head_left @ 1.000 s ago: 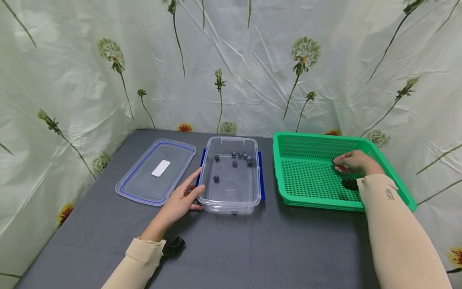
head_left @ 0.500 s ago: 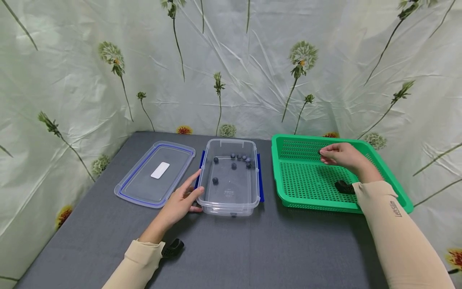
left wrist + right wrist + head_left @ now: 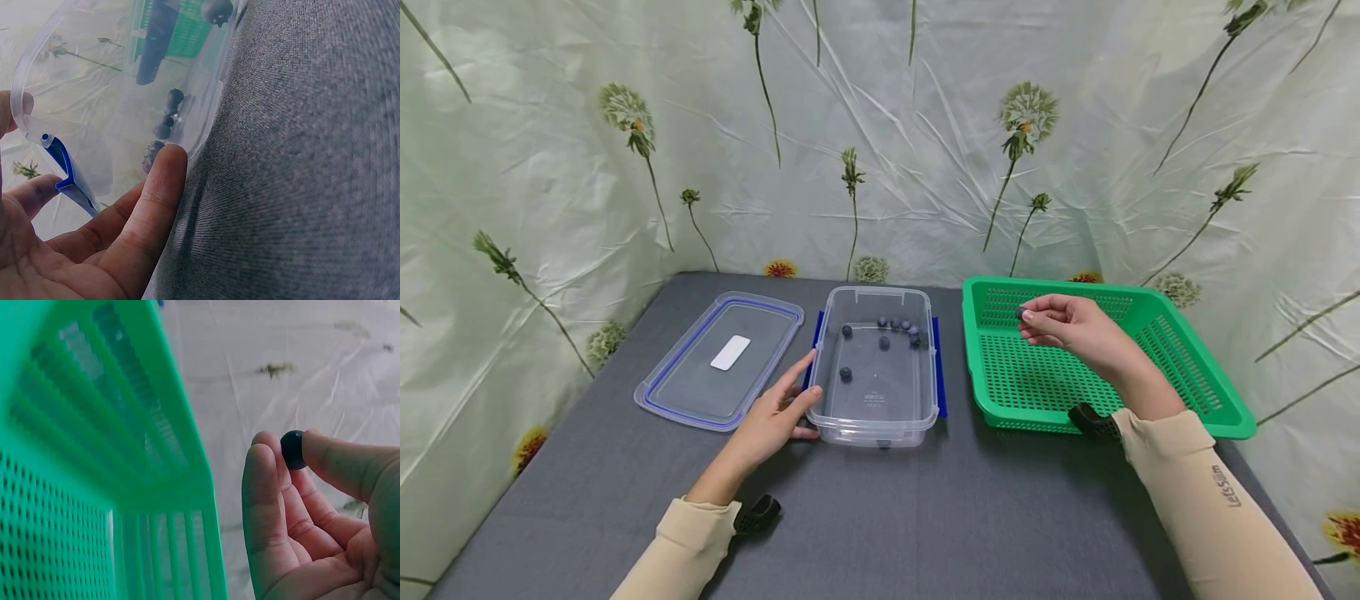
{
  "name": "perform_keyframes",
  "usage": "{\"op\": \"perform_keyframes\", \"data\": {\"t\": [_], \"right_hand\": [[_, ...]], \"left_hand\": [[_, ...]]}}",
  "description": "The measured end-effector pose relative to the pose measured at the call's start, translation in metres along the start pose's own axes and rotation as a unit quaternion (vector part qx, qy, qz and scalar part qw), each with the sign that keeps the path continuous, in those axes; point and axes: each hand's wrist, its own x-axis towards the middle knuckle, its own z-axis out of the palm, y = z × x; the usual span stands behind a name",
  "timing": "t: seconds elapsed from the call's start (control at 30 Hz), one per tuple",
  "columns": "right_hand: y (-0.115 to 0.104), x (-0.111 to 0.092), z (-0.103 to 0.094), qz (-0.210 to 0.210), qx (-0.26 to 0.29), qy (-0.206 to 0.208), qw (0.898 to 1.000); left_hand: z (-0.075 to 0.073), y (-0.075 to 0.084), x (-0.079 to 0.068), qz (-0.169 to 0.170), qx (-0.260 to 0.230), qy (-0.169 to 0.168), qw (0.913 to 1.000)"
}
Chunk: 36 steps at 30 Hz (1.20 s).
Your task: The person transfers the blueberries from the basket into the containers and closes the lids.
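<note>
A clear plastic box [image 3: 874, 400] with blue side clips stands mid-table, several blueberries [image 3: 884, 342] lying on its bottom. My left hand [image 3: 775, 417] rests against the box's left side, thumb at the rim and fingers spread along the outer wall beside a blue clip [image 3: 69, 178]. Over the left part of the green basket [image 3: 988, 392], my right hand [image 3: 1078, 333] pinches a single blueberry [image 3: 293, 450] between thumb and fingertips. The right wrist view shows that berry above the height of the basket's rim.
The box's lid [image 3: 685, 379], clear with a blue seal and a white label [image 3: 730, 352], lies flat to the left of the box. A grey cloth [image 3: 917, 517] covers the table. A flower-printed curtain [image 3: 925, 150] hangs behind it.
My right hand has risen from inside the green basket and moved left toward the box, carrying the blueberry. My left hand stays at the box's side.
</note>
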Motion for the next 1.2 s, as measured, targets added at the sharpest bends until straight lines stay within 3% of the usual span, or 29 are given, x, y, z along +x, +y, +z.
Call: {"op": "perform_keyframes", "data": {"t": [0.17, 0.37, 0.77, 1.2], "right_hand": [[-0.007, -0.004, 0.024, -0.021, 0.022, -0.014, 0.999], [-0.015, 0.007, 0.048, -0.033, 0.059, -0.041, 0.997], [-0.039, 0.042, 0.093, -0.021, 0.024, -0.054, 0.998], [-0.063, 0.074, 0.128, 0.000, -0.011, -0.054, 0.998]], "left_hand": [[0.000, 0.001, -0.001, -0.003, -0.002, -0.001, 1.0000], [-0.001, 0.002, -0.001, -0.004, -0.002, 0.001, 1.0000], [-0.001, 0.001, 0.000, -0.002, 0.004, 0.000, 1.0000], [0.000, 0.005, -0.001, 0.002, 0.017, 0.004, 0.9998]]}}
